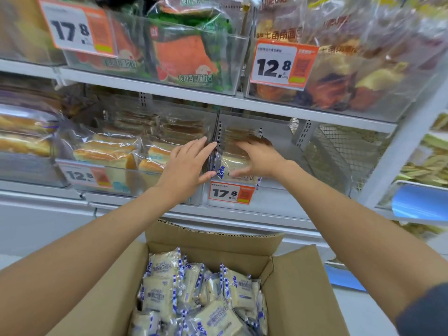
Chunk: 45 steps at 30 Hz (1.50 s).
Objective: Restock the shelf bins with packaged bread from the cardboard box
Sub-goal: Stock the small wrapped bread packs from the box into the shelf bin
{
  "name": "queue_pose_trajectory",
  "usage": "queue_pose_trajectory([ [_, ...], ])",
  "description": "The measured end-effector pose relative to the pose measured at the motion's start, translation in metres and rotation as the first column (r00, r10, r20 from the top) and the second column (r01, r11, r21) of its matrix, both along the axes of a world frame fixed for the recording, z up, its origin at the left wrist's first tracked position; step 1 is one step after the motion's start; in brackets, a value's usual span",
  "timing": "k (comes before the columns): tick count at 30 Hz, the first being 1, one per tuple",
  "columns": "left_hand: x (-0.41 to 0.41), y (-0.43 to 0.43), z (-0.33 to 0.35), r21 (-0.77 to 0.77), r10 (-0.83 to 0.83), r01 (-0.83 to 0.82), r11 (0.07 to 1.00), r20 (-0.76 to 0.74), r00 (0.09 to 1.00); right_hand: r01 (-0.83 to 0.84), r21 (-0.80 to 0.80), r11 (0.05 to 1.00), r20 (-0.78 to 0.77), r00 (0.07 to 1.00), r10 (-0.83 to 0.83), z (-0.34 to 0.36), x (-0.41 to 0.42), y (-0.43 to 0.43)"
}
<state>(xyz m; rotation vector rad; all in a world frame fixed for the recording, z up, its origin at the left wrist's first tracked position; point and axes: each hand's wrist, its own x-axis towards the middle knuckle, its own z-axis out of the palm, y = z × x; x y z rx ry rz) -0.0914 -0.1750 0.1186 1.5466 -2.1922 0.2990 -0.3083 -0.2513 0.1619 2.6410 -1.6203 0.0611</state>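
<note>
Seen from the head camera, the cardboard box (303, 287) sits at six o'clock, flaps open so its packaged bread (194, 299) is easy to reach. Dead centre, the shelf bin (278, 189) holds packets (232, 163) stood facing out. The left hand (189, 163) lies flat, fingers straight, against the bin's nine o'clock side. The right hand (257, 158), fingers spread, rests on the packets, probably to straighten them.

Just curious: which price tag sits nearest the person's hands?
The lower 17.8 tag, just beneath the right hand; the other 17.8 tag hangs top left.
</note>
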Motion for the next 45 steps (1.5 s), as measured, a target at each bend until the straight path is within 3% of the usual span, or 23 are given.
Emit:
queue_pose_trajectory([
  [4, -0.011, 0.032, 0.001, -0.120, -0.050, 0.027, 0.992, -0.196, 0.979, -0.008, -0.203, 0.979, 0.343, 0.936, 0.079, 0.008, 0.002, 0.049],
  [7, -0.019, 0.066, -0.028, 0.161, -0.019, 0.094, 0.982, -0.418, 0.908, -0.085, -0.093, 0.992, 0.482, 0.868, 0.120, -0.027, 0.009, 0.106],
  [10, -0.013, 0.096, -0.081, 0.447, 0.093, 0.123, 0.886, -0.431, 0.897, -0.135, 0.199, 0.971, 0.413, 0.910, 0.042, -0.096, 0.009, 0.151],
  [13, 0.007, 0.117, -0.133, 0.633, 0.197, 0.103, 0.768, -0.386, 0.901, -0.034, 0.487, 0.873, 0.268, 0.957, -0.112, -0.175, -0.001, 0.173],
  [15, 0.021, 0.128, -0.159, 0.693, 0.255, 0.095, 0.714, -0.384, 0.887, 0.052, 0.589, 0.807, 0.154, 0.972, -0.175, -0.220, -0.007, 0.180],
  [18, 0.037, 0.138, -0.188, 0.756, 0.348, 0.105, 0.646, -0.414, 0.841, 0.071, 0.678, 0.731, 0.038, 0.991, -0.131, -0.269, 0.002, 0.184],
  [21, 0.043, 0.141, -0.213, 0.814, 0.381, 0.130, 0.567, -0.399, 0.834, -0.023, 0.709, 0.704, -0.072, 0.992, 0.104, -0.307, 0.025, 0.189],
  [24, 0.031, 0.142, -0.225, 0.834, 0.440, 0.156, 0.529, -0.427, 0.790, -0.082, 0.651, 0.755, -0.168, 0.954, 0.249, -0.324, 0.033, 0.191],
  [26, 0.020, 0.141, -0.225, 0.815, 0.490, 0.177, 0.551, -0.488, 0.722, -0.157, 0.612, 0.775, -0.126, 0.948, 0.292, -0.317, 0.027, 0.185],
  [28, 0.010, 0.141, -0.218, 0.766, 0.517, 0.145, 0.626, -0.547, 0.659, -0.182, 0.622, 0.761, 0.072, 0.982, 0.176, -0.300, 0.016, 0.176],
  [30, 0.000, 0.141, -0.206, 0.745, 0.534, 0.150, 0.650, -0.588, 0.607, -0.176, 0.625, 0.760, 0.300, 0.954, -0.026, -0.272, 0.003, 0.169],
  [32, -0.012, 0.141, -0.198, 0.795, 0.555, 0.251, 0.552, -0.575, 0.601, -0.204, 0.646, 0.735, 0.474, 0.863, -0.177, -0.248, -0.009, 0.164],
  [34, -0.020, 0.141, -0.199, 0.836, 0.567, 0.267, 0.479, -0.527, 0.633, -0.245, 0.721, 0.648, 0.562, 0.754, -0.339, -0.234, -0.015, 0.163],
  [36, -0.016, 0.143, -0.202, 0.824, 0.592, 0.216, 0.523, -0.534, 0.604, -0.148, 0.793, 0.591, 0.501, 0.710, -0.495, -0.244, -0.025, 0.158],
  [40, 0.020, 0.151, -0.215, 0.843, 0.675, 0.192, 0.502, -0.521, 0.522, 0.217, 0.804, 0.554, 0.140, 0.836, -0.531, -0.300, -0.048, 0.162],
  [42, 0.036, 0.153, -0.224, 0.846, 0.715, 0.214, 0.488, -0.528, 0.459, 0.224, 0.824, 0.521, 0.075, 0.867, -0.492, -0.320, -0.039, 0.181],
  [45, 0.044, 0.155, -0.227, 0.836, 0.762, 0.248, 0.490, -0.548, 0.344, 0.152, 0.785, 0.601, 0.118, 0.915, -0.386, -0.326, -0.021, 0.203],
])
